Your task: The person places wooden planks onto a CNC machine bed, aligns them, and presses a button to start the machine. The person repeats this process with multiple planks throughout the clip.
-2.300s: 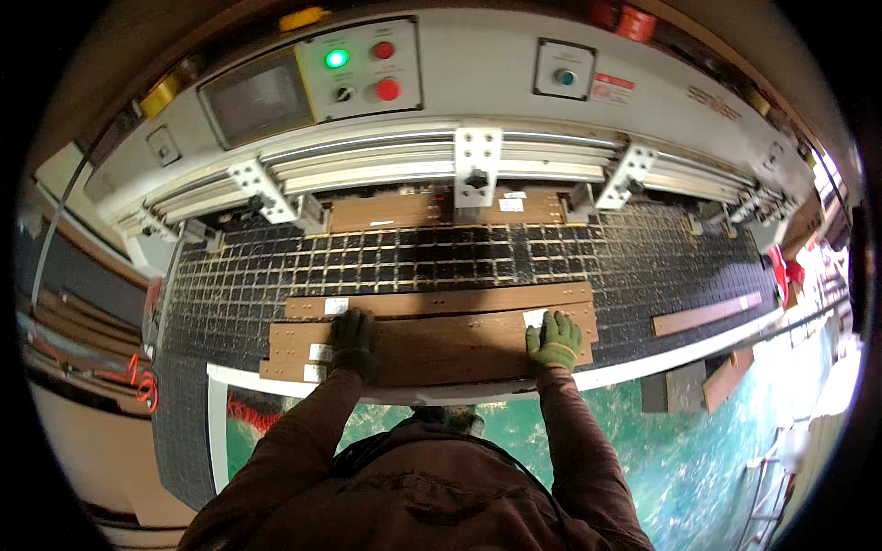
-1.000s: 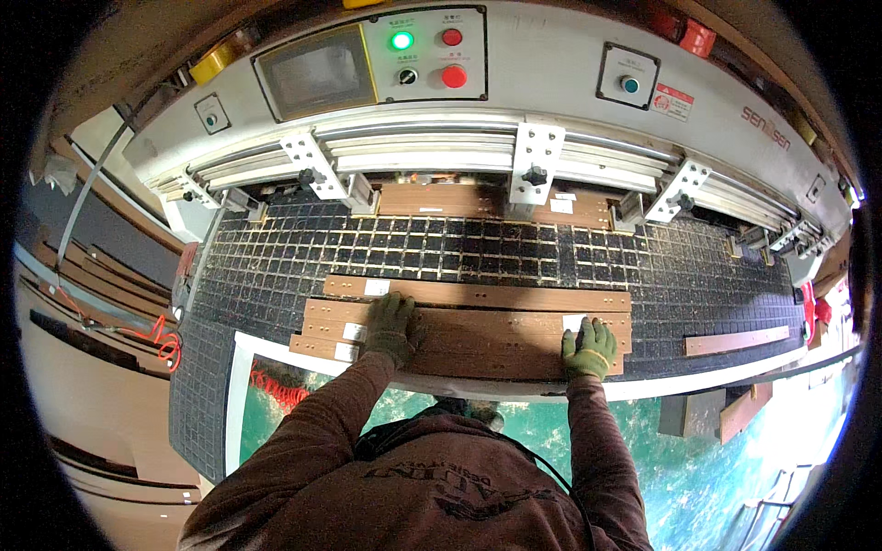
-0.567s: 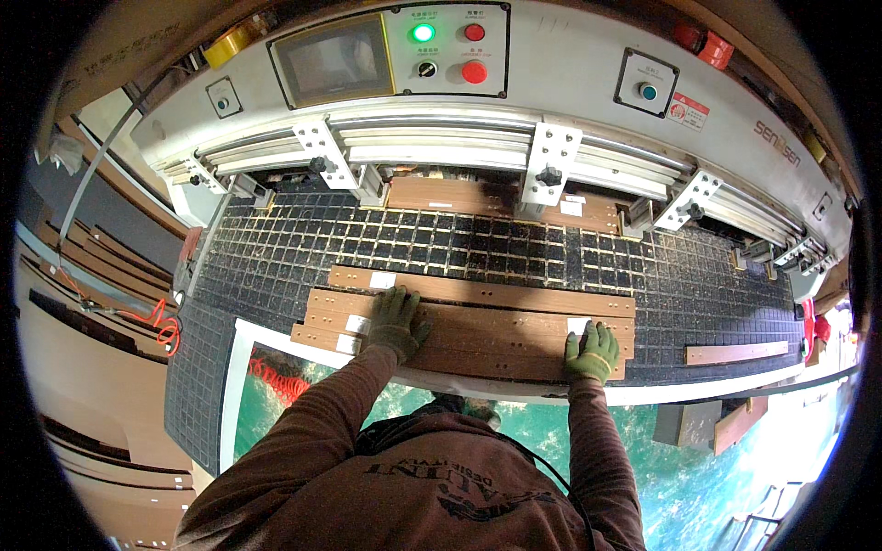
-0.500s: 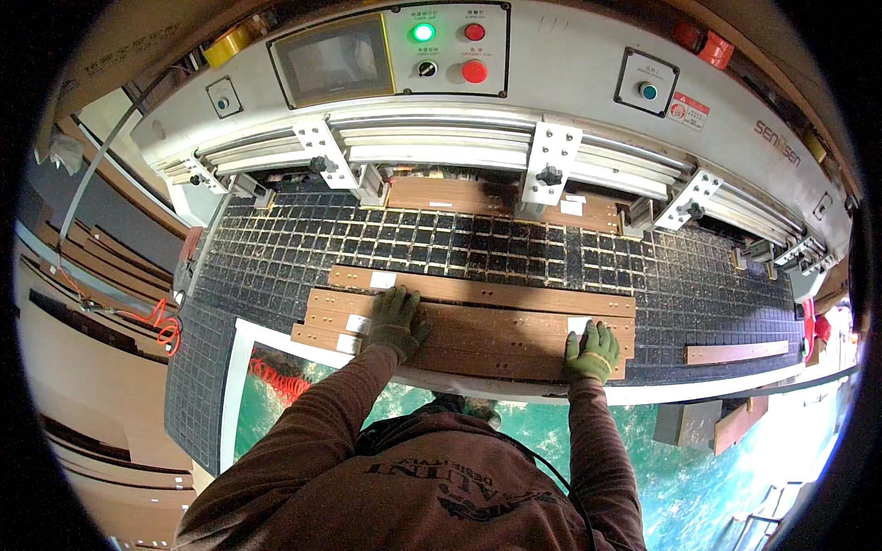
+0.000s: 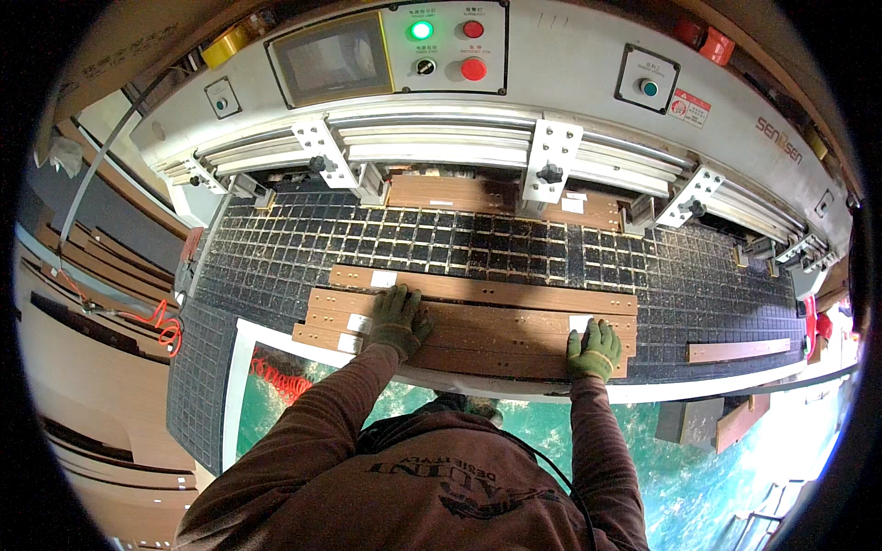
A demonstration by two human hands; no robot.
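Note:
Several brown wood-grain boards (image 5: 487, 338) lie side by side at the near edge of the black gridded machine bed (image 5: 459, 253). Small drilled holes and white labels show near their ends. My left hand (image 5: 398, 323), in a green work glove, rests on the boards left of their middle, fingers stretched forward and apart. Across their right end lies my right hand (image 5: 595, 352), also gloved, with its fingers extended over the top and the thumb out to the side. Both hands press on the boards without wrapping round them. The far-most board (image 5: 459, 286) sits slightly askew.
Past the bed stands a grey machine panel (image 5: 570, 46) with a screen (image 5: 331, 60), buttons and a lit green lamp (image 5: 421, 30). Clamp brackets (image 5: 551, 165) hang over more brown boards (image 5: 450, 193). A narrow strip (image 5: 740, 350) lies right. Panels (image 5: 101, 376) are stacked left.
The boards and both hands keep their places on the bed; only a very slight shift of the view shows.

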